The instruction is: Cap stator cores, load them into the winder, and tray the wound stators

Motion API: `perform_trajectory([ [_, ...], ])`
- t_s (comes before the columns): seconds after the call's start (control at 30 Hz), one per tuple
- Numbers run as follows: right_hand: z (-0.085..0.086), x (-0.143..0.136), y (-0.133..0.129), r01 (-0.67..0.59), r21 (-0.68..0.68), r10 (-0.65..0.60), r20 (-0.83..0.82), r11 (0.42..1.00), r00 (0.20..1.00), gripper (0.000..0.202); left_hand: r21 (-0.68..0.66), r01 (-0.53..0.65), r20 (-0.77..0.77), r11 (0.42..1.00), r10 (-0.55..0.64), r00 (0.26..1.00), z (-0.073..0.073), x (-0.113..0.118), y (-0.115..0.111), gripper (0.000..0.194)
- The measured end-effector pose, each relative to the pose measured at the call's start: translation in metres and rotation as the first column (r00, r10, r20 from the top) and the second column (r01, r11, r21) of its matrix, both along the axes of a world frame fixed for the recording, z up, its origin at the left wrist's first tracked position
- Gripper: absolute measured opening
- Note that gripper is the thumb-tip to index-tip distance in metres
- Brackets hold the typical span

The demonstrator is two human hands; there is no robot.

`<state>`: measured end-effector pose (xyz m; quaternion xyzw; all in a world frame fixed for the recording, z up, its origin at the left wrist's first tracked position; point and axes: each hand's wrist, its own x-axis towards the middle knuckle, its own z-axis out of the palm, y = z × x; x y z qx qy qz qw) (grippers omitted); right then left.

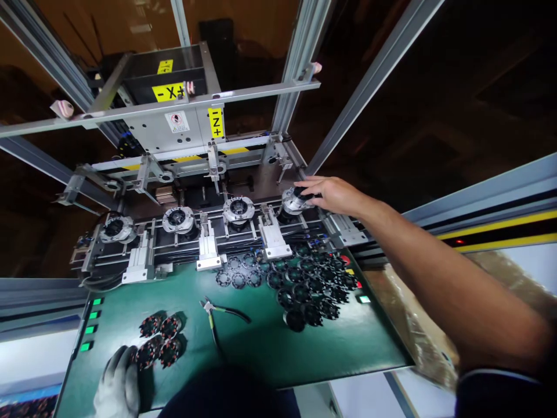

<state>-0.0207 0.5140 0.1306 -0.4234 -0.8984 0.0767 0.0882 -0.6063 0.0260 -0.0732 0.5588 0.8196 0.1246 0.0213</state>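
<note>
The dark part [300,191] sits on the rightmost silver holder [292,203], its axis roughly upright; it is round, so no long side shows, and the fingers hide much of its top. The bare right hand [328,194] reaches in from the right, fingers slightly apart and bent over the part, thumb lower down. They touch it, but I cannot tell how firmly they grasp it. The gloved left hand [117,383] lies at the table's near left, fingers together and gently curved, just beside the wound rings [170,352] (the thumb is hidden, so whether it holds anything I cannot tell).

Counted: four silver holders in a row, four wound rings with openings upward, and one pair of pliers [213,310], jaws pointing away from the person, handles spread toward them. The black rings [295,319] at right are too crowded to count. Four green buttons [90,329] line the green table's [243,348] left edge.
</note>
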Motion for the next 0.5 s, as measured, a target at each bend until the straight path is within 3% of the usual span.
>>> perform_trajectory([
  [0.2,-0.018,-0.004,-0.012,0.029,0.059,-0.028,-0.016,0.998,0.999,0.048,-0.032,-0.026,-0.010,0.999,0.026,1.000,0.000,0.000,-0.002,0.044],
  [0.37,-0.035,-0.008,-0.018,0.074,0.111,-0.066,-0.076,0.991,0.995,0.046,-0.033,-0.047,0.001,0.998,0.047,0.999,0.005,0.007,0.002,0.043],
  [0.5,-0.037,-0.012,-0.016,0.093,0.141,-0.076,-0.124,0.986,0.989,0.043,-0.012,-0.065,0.021,0.998,0.065,0.998,0.006,0.012,0.007,0.044],
])
